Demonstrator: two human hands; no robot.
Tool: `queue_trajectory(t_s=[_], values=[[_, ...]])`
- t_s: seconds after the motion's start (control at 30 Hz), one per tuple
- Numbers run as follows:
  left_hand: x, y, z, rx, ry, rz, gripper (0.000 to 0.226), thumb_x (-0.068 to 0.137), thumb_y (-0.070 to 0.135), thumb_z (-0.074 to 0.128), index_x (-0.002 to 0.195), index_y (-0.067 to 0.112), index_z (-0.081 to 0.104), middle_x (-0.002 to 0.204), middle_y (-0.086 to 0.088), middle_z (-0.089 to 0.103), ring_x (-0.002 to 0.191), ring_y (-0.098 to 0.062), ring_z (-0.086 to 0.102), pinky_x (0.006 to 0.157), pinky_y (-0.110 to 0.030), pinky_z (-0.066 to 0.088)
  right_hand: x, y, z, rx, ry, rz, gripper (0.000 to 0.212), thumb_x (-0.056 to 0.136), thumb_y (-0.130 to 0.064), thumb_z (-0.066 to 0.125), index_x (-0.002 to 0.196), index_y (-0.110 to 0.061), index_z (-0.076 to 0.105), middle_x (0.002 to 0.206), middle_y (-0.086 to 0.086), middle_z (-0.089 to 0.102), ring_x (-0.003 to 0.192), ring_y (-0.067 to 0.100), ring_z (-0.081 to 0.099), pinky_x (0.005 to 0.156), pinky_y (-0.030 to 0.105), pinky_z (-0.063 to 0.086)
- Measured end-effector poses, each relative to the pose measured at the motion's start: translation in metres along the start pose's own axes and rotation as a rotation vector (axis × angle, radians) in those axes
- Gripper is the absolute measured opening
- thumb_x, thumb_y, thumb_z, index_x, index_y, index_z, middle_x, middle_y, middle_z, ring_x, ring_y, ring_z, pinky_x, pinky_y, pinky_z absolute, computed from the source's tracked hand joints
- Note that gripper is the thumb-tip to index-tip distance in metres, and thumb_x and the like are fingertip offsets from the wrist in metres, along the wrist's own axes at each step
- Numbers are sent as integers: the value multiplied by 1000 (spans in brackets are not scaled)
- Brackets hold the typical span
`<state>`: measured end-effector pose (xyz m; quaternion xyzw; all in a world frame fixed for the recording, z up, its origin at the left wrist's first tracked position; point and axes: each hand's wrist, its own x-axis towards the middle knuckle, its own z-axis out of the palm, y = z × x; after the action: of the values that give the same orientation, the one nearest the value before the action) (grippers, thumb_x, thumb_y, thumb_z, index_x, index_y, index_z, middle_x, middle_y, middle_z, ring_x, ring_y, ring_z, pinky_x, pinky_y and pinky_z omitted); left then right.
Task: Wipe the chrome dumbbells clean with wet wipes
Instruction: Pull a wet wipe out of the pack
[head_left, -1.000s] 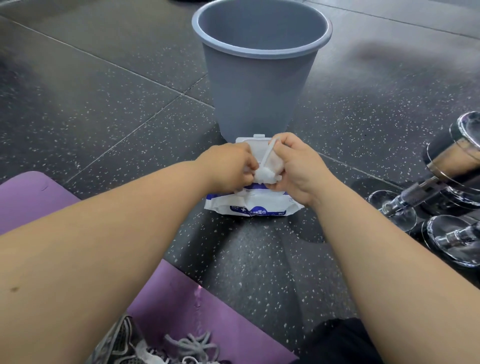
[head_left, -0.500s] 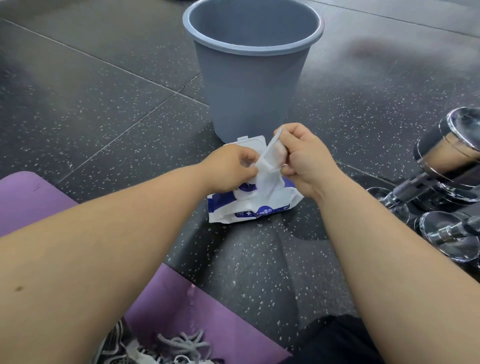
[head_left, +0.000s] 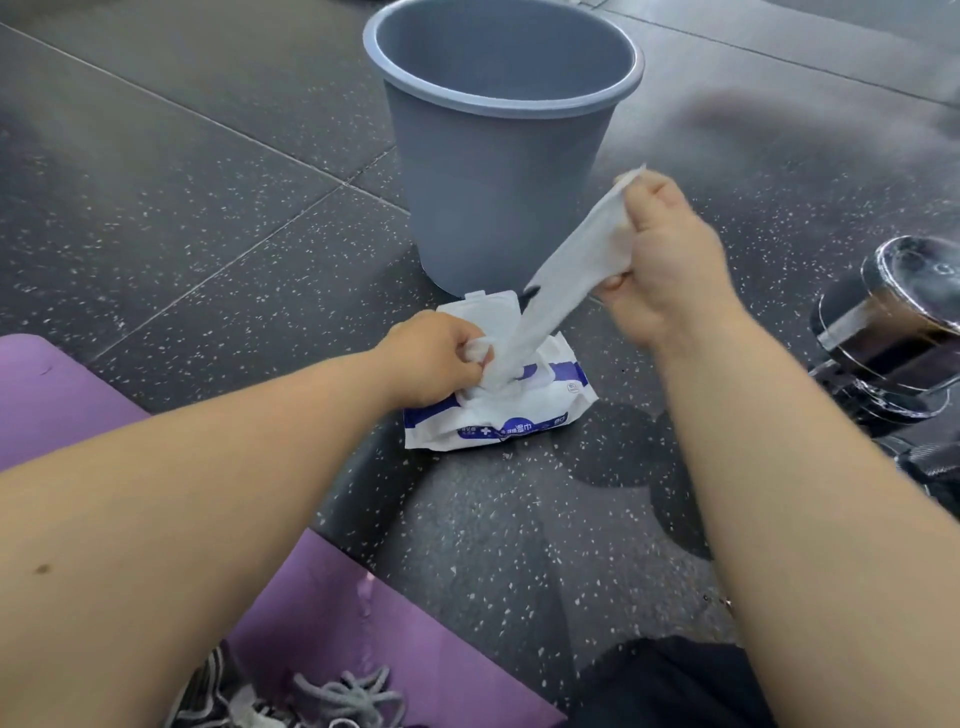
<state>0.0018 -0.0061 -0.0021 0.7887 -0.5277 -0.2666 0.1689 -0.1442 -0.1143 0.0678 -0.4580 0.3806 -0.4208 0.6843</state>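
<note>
A white and blue wet-wipe pack (head_left: 519, 415) lies on the dark speckled floor, its flip lid open. My right hand (head_left: 670, 265) is raised above and to the right of the pack, gripping a white wet wipe (head_left: 571, 260) stretched taut from the pack's opening. My left hand (head_left: 436, 364) pinches the bunched wipes at the opening and presses on the pack. A chrome dumbbell (head_left: 893, 332) lies at the right edge, partly cut off by the frame.
A grey plastic bin (head_left: 498, 171) stands directly behind the pack. A purple mat (head_left: 363, 639) covers the lower left floor, with a grey laced shoe (head_left: 311, 696) at the bottom edge. Dark clothing (head_left: 670, 686) shows at the bottom.
My right hand has risen up and to the right, drawing the wipe out into a long strip. My left hand stays at the pack's opening.
</note>
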Motion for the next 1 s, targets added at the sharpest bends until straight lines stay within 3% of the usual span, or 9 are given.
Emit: queue_trajectory(t_s=[0.2, 0.4, 0.5, 0.6, 0.7, 0.77, 0.87, 0.93, 1.0], values=[[1, 13, 9, 231, 165, 169, 4, 94, 16, 53, 92, 13, 55, 95, 2, 51, 86, -23, 48, 69, -33, 40, 3, -1, -16, -322, 151, 5, 23, 87, -24, 53, 64, -21, 51, 62, -6, 47, 67, 17, 42, 64, 30, 33], [1, 13, 22, 322, 65, 261, 30, 93, 8, 47, 111, 16, 69, 123, 2, 55, 103, -18, 52, 76, -27, 39, 3, -35, -16, -257, 365, -163, 47, 81, -40, 56, 41, -16, 57, 54, -3, 53, 59, 19, 45, 58, 27, 36], [3, 14, 17, -148, 154, 104, 37, 87, 2, 47, 108, 28, 64, 117, 4, 55, 86, -13, 58, 70, -28, 50, -11, -32, -18, -990, -97, 27, 24, 82, -34, 70, 91, -13, 77, 84, 6, 70, 65, 13, 50, 54, 22, 38], [3, 17, 7, -252, 269, 21, 29, 82, 7, 61, 100, 27, 49, 108, 4, 52, 83, -13, 58, 71, -29, 47, -30, 0, -16, -1198, -481, 339, 52, 75, -29, 83, 124, -26, 66, 104, -7, 68, 82, 6, 56, 70, 21, 42], [-3, 15, 3, 86, 178, -78, 23, 78, 35, 71, 81, 18, 56, 82, 7, 57, 75, -18, 54, 60, -31, 39, -28, 34, -10, -1266, -441, 311, 52, 75, -19, 82, 124, -20, 65, 111, 1, 65, 102, 21, 60, 86, 30, 47], [-5, 17, 2, 200, 54, -139, 36, 78, 50, 69, 72, 15, 61, 72, 2, 62, 73, -19, 57, 58, -29, 43, -20, 47, -10, -1316, -327, 190, 11, 78, -15, 75, 89, -14, 73, 91, 8, 69, 88, 28, 62, 73, 33, 52], [0, 23, 1, 237, -38, -166, 40, 82, 49, 67, 63, 16, 57, 65, -1, 58, 67, -19, 53, 55, -28, 38, -17, 60, -20, -1301, -256, 114, 25, 79, -15, 69, 60, -14, 53, 62, 4, 46, 63, 22, 39, 54, 28, 33], [0, 28, -1, 232, -93, -185, 37, 84, 44, 68, 64, 15, 57, 62, -1, 54, 62, -17, 49, 53, -28, 37, -18, 63, -23, -1223, -237, 76, 6, 81, -15, 69, 76, -14, 66, 69, -1, 50, 67, 19, 44, 60, 27, 36], [0, 34, -4, 285, -141, -210, 33, 86, 39, 68, 69, 13, 57, 62, -1, 51, 60, -16, 47, 52, -27, 36, -20, 62, -24, -1155, -266, 75, 28, 82, -15, 71, 108, -25, 69, 87, -8, 57, 84, 16, 56, 73, 26, 41]])
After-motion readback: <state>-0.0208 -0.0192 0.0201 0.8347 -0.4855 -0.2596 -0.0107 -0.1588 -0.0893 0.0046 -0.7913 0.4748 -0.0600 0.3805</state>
